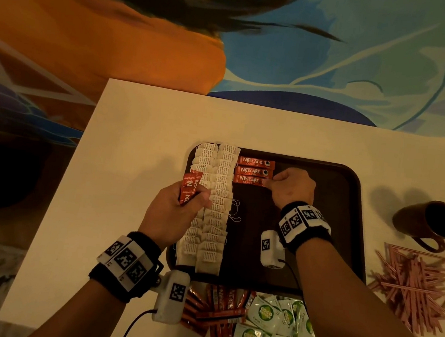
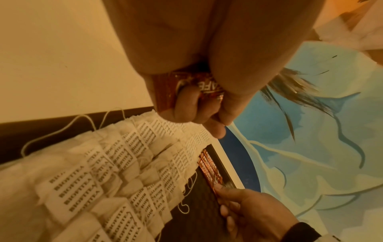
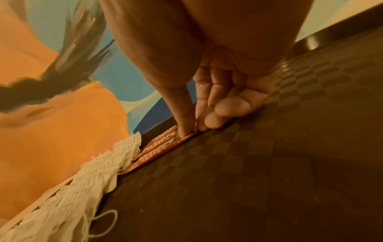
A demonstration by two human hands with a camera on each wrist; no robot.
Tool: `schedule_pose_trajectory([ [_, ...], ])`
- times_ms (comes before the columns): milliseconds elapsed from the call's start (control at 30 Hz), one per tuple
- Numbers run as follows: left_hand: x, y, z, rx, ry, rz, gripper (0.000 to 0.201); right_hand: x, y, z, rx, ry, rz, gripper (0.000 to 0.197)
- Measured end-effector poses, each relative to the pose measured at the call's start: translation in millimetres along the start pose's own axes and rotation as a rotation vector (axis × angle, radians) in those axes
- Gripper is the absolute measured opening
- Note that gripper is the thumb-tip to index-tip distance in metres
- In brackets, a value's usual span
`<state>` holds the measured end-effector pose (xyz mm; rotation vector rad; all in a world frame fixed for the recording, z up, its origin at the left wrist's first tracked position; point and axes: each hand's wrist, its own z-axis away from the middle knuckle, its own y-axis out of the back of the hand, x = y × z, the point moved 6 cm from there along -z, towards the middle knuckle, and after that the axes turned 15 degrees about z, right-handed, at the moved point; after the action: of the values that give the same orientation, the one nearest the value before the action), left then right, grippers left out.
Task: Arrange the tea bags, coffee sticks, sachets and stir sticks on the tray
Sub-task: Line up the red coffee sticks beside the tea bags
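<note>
A dark tray (image 1: 349, 209) holds two overlapping columns of white tea bags (image 1: 214, 208) along its left side. Right of them lie three red coffee sticks (image 1: 251, 170) in a stack of rows. My right hand (image 1: 290, 188) pinches the right end of the lowest stick (image 3: 165, 147), thumb and forefinger pressing it onto the tray (image 3: 269, 163). My left hand (image 1: 181, 208) hovers over the tea bags (image 2: 116, 163) and grips a small bundle of coffee sticks (image 1: 189, 188), also seen as the bundle (image 2: 199, 86) in the left wrist view.
Loose red coffee sticks (image 1: 214, 310) and green-and-white sachets (image 1: 275, 330) lie on the table in front of the tray. A heap of pink stir sticks (image 1: 412, 284) sits right of it, with brown mugs (image 1: 432, 223) beyond. The table's left edge (image 1: 57, 192) is near.
</note>
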<state>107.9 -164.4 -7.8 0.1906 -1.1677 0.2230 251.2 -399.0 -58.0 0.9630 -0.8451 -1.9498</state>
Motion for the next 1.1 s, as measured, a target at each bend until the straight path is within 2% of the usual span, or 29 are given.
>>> schedule_pose_trajectory([
  [533,-1.8,1.0,-0.2,0.004,0.001,-0.010,0.013,-7.2,5.1,-0.5,-0.015,0.053,0.022,0.022],
  [800,0.6,-1.8,-1.5,-0.006,0.007,-0.004,0.015,-9.0,15.0,-0.2,0.029,0.091,0.108,0.022],
  [1100,-2.5,-2.4,-0.3,-0.008,0.016,-0.020,0.013,-17.9,17.9,0.6,0.023,0.156,0.084,0.014],
])
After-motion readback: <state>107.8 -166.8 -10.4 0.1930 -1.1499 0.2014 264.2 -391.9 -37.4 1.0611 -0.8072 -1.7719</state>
